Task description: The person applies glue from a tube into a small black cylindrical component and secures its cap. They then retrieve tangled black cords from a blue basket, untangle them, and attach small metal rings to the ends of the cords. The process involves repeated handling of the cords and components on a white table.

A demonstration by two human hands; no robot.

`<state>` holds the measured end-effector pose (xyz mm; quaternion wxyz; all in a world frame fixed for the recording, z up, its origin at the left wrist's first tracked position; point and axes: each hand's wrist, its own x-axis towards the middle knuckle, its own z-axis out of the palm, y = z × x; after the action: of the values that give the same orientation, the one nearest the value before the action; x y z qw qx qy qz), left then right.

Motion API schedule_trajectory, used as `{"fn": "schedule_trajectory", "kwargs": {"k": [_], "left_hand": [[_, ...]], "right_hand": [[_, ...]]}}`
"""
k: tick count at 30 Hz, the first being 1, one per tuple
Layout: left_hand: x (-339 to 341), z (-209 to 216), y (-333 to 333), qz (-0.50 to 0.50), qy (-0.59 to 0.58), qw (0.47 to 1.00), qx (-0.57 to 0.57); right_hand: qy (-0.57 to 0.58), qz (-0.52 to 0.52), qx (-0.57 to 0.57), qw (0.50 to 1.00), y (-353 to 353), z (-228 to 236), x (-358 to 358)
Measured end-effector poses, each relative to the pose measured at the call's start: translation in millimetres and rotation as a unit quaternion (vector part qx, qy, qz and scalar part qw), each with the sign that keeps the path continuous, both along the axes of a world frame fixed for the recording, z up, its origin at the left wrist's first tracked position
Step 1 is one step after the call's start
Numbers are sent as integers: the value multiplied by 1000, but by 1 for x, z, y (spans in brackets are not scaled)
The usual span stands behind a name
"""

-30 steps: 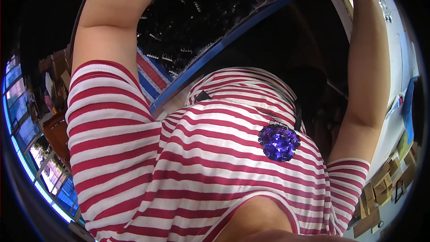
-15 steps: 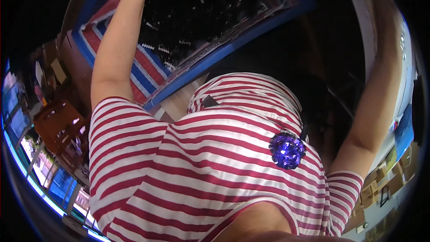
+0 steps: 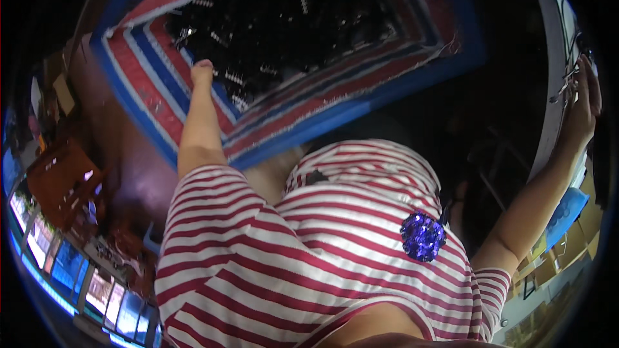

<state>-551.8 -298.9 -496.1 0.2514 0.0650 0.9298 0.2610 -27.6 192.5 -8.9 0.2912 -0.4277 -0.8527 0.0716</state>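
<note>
Dark parts (image 3: 290,32) in crate (image 3: 361,103); left hand (image 3: 202,72) perhaps touching.

Left hand: beyond the top edge a second ago, your left hand (image 3: 202,72) now shows over the near left corner of the dark, shiny pieces (image 3: 277,32).
Right hand: out of sight then too, your right hand (image 3: 584,106) now appears beside the tabletop (image 3: 549,84) edge.
Blue crate: more of its rim (image 3: 322,124) and striped lining (image 3: 153,95) show.
Sequin patch: the purple patch (image 3: 423,237) sits lower in view.

Bright windows (image 3: 68,265) (curved along the rim) stand behind a brown wooden chair (image 3: 61,183) at lower left
</note>
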Motion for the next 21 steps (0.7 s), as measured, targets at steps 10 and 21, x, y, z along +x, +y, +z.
{"fn": "schedule_trajectory", "kwargs": {"k": [10, 21], "left_hand": [[73, -55, 258, -70, -25, 978, 193], [52, -110, 319, -73, -146, 974, 159]], "right_hand": [[82, -121, -69, 987, -7, -5, -9], [33, -119, -73, 990, -3, 2, -17]]}}
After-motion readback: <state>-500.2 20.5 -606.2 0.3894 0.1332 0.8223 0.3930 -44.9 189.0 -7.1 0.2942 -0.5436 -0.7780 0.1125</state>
